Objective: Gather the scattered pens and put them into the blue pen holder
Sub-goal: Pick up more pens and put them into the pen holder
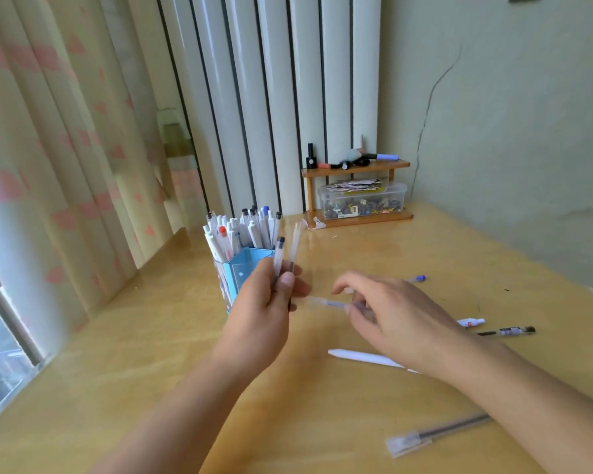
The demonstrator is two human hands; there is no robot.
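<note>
The blue pen holder [245, 268] stands on the table, packed with several white pens. In front of it, my left hand [264, 309] grips two clear pens [285, 256] upright. My right hand [394, 313] pinches a blurred clear pen [326, 303], held level and pointing toward my left hand. Loose on the table lie a white pen [360, 357], a blue-capped pen [416, 278], a white pen end [473, 322], a black-tipped pen [507, 331] and a clear capped pen [435, 434].
A small wooden shelf [356, 169] with a clear plastic box [363, 200] and small items stands at the table's back by the wall. Curtains and a window lie to the left. The wooden table [151, 354] runs to the left edge.
</note>
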